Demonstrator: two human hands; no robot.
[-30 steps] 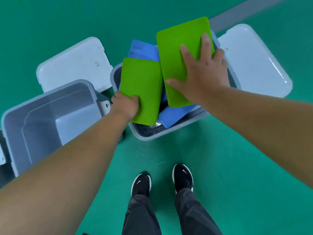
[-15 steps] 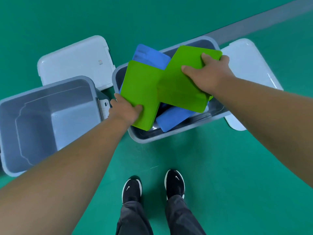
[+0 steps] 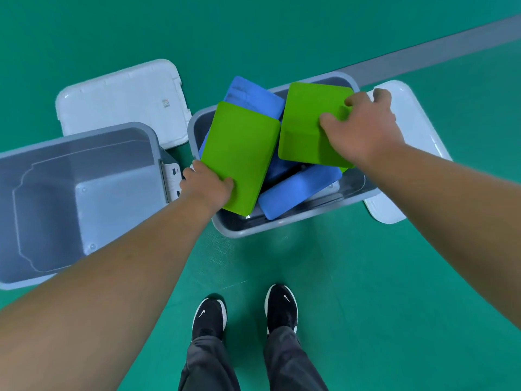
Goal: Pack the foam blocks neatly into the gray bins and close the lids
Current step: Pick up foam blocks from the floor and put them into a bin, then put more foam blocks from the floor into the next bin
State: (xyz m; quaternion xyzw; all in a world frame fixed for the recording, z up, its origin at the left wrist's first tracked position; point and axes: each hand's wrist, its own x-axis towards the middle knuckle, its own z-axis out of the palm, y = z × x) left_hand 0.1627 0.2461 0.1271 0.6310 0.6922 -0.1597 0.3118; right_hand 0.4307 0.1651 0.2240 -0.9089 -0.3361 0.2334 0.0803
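Gray plastic makes up two open rectangular bins on the green floor [image 3: 366,277]: the left gray bin [image 3: 84,193] holds nothing, while the right gray bin [image 3: 282,227] is crowded with rectangular foam blocks lying at loose angles. Four blocks can be counted there, two green and two blue. The left green foam block [image 3: 239,156] leans over the bin's left part, and the left hand [image 3: 207,184] has its grip clenched on that block's near corner. The right green foam block [image 3: 307,125] lies tilted over the far right part, grasped at its right edge by the right hand [image 3: 363,128]. One blue foam block [image 3: 253,94] sticks up behind them at the far rim; the other blue foam block [image 3: 298,193] lies slanted beneath the green ones. Two white plastic lids rest on the floor, one lid [image 3: 121,103] behind the empty bin, the other lid [image 3: 414,131] just right of the filled bin. Two black shoes [image 3: 245,314] stand below.
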